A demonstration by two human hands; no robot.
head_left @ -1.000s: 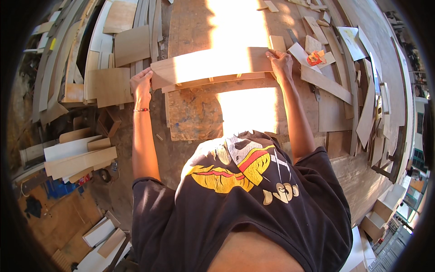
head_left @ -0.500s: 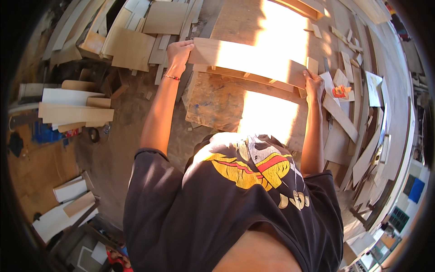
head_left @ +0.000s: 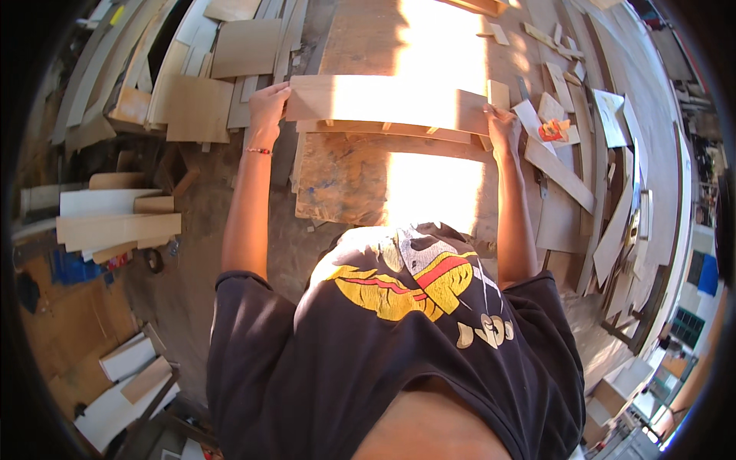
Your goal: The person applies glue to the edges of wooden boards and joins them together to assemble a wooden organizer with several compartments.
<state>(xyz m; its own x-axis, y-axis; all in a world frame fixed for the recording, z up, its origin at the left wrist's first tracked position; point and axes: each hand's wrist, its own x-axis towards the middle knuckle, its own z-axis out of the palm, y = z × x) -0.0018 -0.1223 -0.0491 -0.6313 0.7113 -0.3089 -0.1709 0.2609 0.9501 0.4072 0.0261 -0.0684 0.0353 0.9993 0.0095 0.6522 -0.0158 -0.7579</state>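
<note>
A long, thin wooden board (head_left: 368, 98) stretches between my hands above the worktable (head_left: 337, 180), partly washed out by sunlight. My left hand (head_left: 268, 109), with a beaded bracelet at the wrist, is closed on its left end. At the right end my right hand (head_left: 502, 126) grips the board, thumb against the near face. Just under the board's near edge shows a wooden frame (head_left: 387, 128) with short crosspieces; most of it is hidden, and I cannot tell whether the board touches it.
Stacked panels (head_left: 245, 47) stand at the far left, with more boards (head_left: 119, 227) piled nearer. To the right lie loose offcuts (head_left: 560, 172) and a small red-orange packet (head_left: 553, 129). Part of another wooden frame (head_left: 483, 6) shows at the far edge.
The view has shifted, so the scene sits further left. The board looks more level now, its right end less low than before. Both hands keep their grip on it.
</note>
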